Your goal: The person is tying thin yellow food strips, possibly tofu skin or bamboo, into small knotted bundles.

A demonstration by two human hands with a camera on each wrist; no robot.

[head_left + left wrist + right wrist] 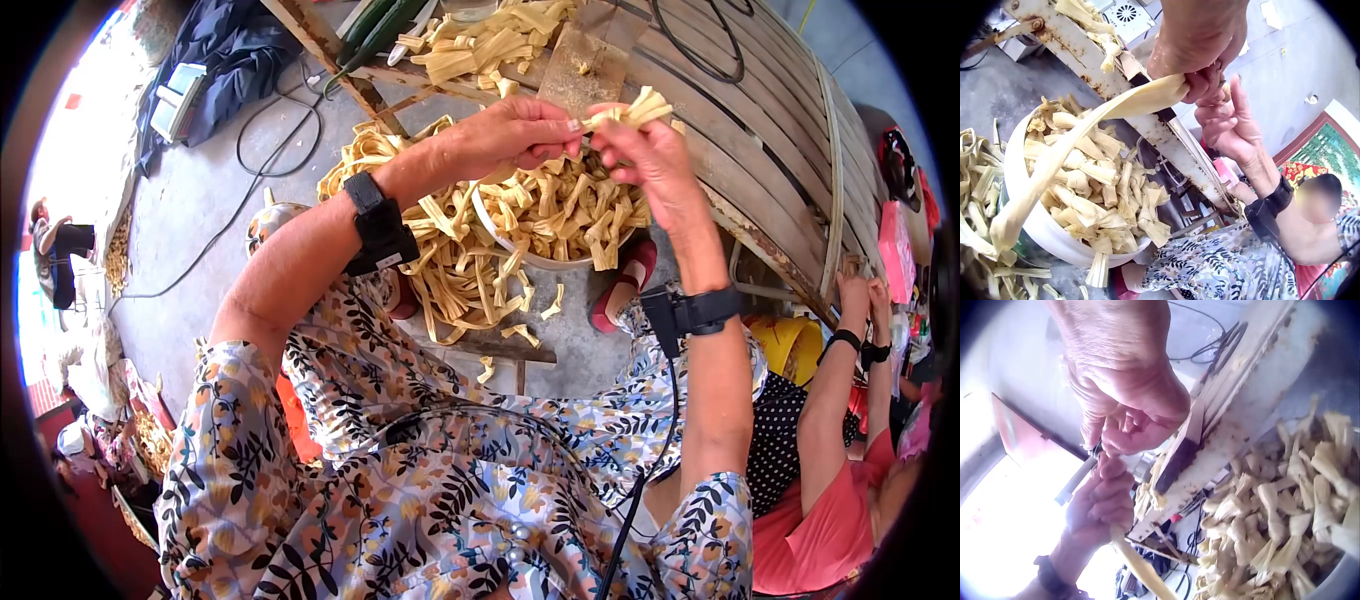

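Note:
Both hands meet above a white bucket (1015, 165) heaped with knotted pale yellow strips (1088, 187) that look like tofu skin. My left hand (520, 135) pinches a tofu-skin strip (1141, 99), whose long end hangs down over the bucket in the left wrist view. My right hand (650, 165) grips the same piece from the other side, and a short splayed end (648, 103) sticks out above its fingers. The fingertips of both hands nearly meet, and curled fingers partly hide the piece between them.
Long loose strips (440, 285) lie left of the bucket. Beyond it stands a slatted wooden table (760, 150) with a rusty edge, bearing more knots (490, 45). Cucumbers (380, 35) lie at the upper left. A black cable (240, 200) crosses the floor. Another person's hands (860, 295) work at the right.

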